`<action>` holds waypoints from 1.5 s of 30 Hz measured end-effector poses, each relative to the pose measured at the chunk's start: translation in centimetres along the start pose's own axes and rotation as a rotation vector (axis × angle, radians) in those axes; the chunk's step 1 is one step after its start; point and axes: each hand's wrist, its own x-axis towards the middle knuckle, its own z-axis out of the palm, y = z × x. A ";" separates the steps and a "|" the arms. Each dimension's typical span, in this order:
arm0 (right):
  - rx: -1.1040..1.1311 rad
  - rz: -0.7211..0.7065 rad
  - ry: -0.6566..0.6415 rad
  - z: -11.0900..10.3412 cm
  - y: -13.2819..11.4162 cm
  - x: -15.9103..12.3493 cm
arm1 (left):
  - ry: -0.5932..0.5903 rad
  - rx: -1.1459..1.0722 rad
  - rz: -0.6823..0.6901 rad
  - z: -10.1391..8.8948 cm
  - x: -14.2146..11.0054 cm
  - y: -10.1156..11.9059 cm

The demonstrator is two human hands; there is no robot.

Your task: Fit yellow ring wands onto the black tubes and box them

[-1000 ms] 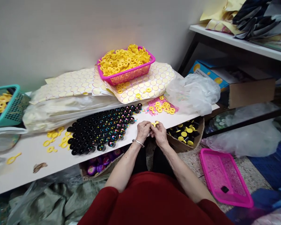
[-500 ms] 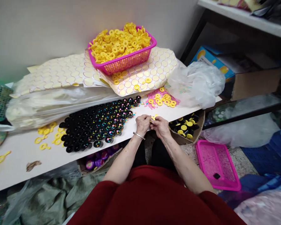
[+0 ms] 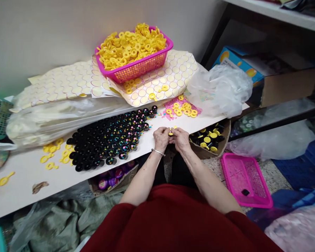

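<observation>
Remotely, I have the left hand (image 3: 161,139) and right hand (image 3: 181,139) pinching a small yellow piece (image 3: 171,132) between their fingertips at the white table's (image 3: 147,141) front edge, between black cups (image 3: 107,140) and a cardboard box (image 3: 227,135).

L hand (image 3: 161,138) & R hand (image 3: 180,139) nr frame ctr, close tog., fingers bent, pinching; forearms (image 3: 144,176) slant in from lower frame, wider apart at btm.
</observation>
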 end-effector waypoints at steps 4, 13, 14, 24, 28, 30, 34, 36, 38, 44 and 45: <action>0.004 0.011 -0.013 -0.1 -0.2 -0.1 | -0.039 -0.018 -0.022 -0.2 -0.2 0.8; 0.132 -0.076 -0.028 -1.8 0.4 -3.0 | -0.429 0.029 0.267 -2.4 -3.2 1.6; 0.157 -0.087 -0.039 -2.2 0.5 -3.9 | -0.423 0.042 0.268 -2.3 -3.7 1.6; 0.198 -0.121 -0.051 -8.7 -0.7 -11.8 | -0.483 0.045 0.503 -0.5 -10.8 4.0; 0.200 -0.022 -0.185 -10.9 -1.0 -12.7 | -0.550 0.081 0.684 -0.4 -12.5 4.3; 0.189 0.026 -0.241 -11.6 -1.1 -13.4 | -0.574 0.108 0.722 -0.2 -13.2 4.3; 0.093 -0.037 -0.188 -12.0 -1.2 -14.7 | -0.596 0.195 0.815 0.3 -14.4 4.2; 0.022 -0.102 -0.121 -12.1 -1.1 -15.2 | -0.594 0.226 0.876 0.6 -14.9 4.1; -0.016 -0.131 -0.086 -12.3 -1.1 -15.4 | -0.576 0.249 0.899 0.8 -15.3 3.9; -0.013 0.062 -0.303 -13.5 -2.1 -15.6 | -0.649 0.308 0.851 0.5 -15.9 3.2; -0.042 0.083 -0.342 -13.7 -2.4 -15.5 | -0.667 0.325 0.859 0.4 -16.0 3.2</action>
